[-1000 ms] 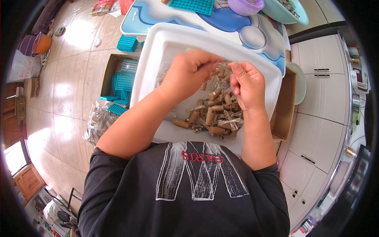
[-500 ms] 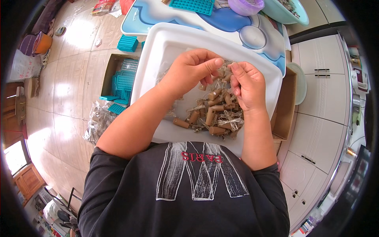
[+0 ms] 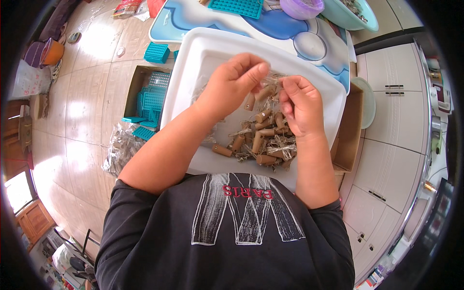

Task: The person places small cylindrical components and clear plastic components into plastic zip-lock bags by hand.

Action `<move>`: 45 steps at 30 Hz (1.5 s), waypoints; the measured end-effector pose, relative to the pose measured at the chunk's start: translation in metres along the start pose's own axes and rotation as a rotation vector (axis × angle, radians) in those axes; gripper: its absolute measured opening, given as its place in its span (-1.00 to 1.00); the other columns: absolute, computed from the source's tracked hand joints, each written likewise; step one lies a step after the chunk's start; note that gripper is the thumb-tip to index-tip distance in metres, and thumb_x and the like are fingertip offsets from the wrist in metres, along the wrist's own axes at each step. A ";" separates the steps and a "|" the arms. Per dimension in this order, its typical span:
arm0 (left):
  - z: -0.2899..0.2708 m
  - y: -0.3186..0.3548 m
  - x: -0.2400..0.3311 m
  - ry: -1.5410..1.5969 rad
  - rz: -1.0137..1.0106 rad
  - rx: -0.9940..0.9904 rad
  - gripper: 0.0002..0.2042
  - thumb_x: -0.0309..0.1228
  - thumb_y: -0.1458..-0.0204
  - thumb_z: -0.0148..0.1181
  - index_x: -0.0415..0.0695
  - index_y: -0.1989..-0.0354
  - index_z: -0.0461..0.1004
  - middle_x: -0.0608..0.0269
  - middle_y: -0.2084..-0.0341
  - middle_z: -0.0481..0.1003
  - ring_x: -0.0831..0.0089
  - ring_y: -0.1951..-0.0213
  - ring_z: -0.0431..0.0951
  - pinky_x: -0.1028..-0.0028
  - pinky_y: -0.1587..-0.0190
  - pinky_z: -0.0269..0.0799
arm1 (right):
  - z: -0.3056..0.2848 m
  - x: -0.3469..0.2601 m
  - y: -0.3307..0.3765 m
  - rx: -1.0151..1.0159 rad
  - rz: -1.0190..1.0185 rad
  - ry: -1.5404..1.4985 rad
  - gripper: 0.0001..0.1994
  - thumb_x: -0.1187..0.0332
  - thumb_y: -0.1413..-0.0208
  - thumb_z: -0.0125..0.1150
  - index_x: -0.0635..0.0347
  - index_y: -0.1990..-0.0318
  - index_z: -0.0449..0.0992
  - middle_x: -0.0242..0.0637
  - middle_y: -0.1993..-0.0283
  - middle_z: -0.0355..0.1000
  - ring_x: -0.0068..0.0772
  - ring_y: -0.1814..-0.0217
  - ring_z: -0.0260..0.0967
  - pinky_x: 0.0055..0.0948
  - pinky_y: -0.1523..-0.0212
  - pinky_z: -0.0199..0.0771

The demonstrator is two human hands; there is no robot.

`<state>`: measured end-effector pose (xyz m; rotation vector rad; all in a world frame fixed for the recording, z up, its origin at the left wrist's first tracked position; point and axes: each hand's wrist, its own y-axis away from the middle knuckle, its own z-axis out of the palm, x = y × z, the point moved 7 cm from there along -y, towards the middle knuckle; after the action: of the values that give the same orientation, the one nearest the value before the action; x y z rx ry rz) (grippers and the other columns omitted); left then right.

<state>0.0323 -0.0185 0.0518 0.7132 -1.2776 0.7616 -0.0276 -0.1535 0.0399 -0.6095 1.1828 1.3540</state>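
Over a white plastic tub [image 3: 181,79], my two hands work close together above a pile of brown cork-like cylinders [image 3: 265,133] with bundled thin clear wires. My left hand [image 3: 234,82] is closed, its thumb pressed toward the curled fingers; what it holds is hidden behind them. Just below its fingers, one brown cylinder [image 3: 249,102] hangs or lies. My right hand [image 3: 302,104] pinches thin wire [image 3: 278,79] between thumb and forefinger, a little right of the left hand. Another cylinder shows between the hands, partly covered.
Behind the tub stands a blue and white table [image 3: 280,29] with a teal tray [image 3: 237,6], a purple basin [image 3: 302,7] and a pale green basin [image 3: 350,12]. A cardboard box of teal trays [image 3: 152,99] is at left, beside a clear bag [image 3: 123,150]. White cabinets [image 3: 394,116] line the right.
My left hand has drawn slightly left and up, away from the right fingertips, opening a gap. More of the brown cylinders between the hands shows. My right hand has shifted slightly left.
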 end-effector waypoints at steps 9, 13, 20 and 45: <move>0.015 -0.006 -0.008 -0.233 0.155 -0.183 -0.54 -0.32 0.00 0.15 -0.15 -0.08 0.23 0.17 0.03 0.32 0.50 0.06 0.31 0.51 0.11 0.32 | 0.004 -0.005 0.000 -0.249 0.048 -0.456 -0.81 0.29 -0.08 0.11 0.26 0.31 0.46 -0.36 0.59 0.32 -0.70 0.73 0.09 -0.75 0.77 -0.01; 0.030 -0.007 -0.032 -0.020 -0.144 -0.334 -0.65 -0.46 0.10 0.23 -0.23 0.10 0.37 0.19 0.26 0.46 0.49 0.18 0.42 0.48 0.07 0.31 | 0.004 -0.006 0.001 -0.252 0.025 -0.457 -0.80 0.28 -0.14 0.02 0.24 0.27 0.45 -0.37 0.60 0.26 -0.73 0.74 0.07 -0.80 0.80 0.00; 0.033 -0.006 -0.035 0.022 -0.161 -0.331 -0.76 -0.47 0.08 0.20 -0.22 0.21 0.41 0.29 0.34 0.47 0.56 0.27 0.43 0.55 0.16 0.36 | -0.011 -0.018 -0.002 0.006 -0.170 -0.287 -0.82 0.33 -0.05 0.15 0.29 0.33 0.46 -0.31 0.56 0.36 -0.68 0.70 0.14 -0.74 0.74 0.04; -0.003 -0.012 -0.032 0.200 -0.154 -0.061 -0.79 -0.30 -0.08 0.06 -0.19 0.24 0.43 0.33 0.36 0.47 0.59 0.30 0.44 0.54 0.20 0.39 | -0.007 -0.008 -0.001 -0.028 -0.038 0.478 -0.90 0.48 0.03 0.19 0.28 0.35 0.42 -0.44 0.50 0.38 -0.76 0.58 0.18 -0.74 0.58 0.16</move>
<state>0.0395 -0.0260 0.0187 0.6607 -1.0474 0.6490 -0.0268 -0.1635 0.0440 -1.0089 1.5229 1.2284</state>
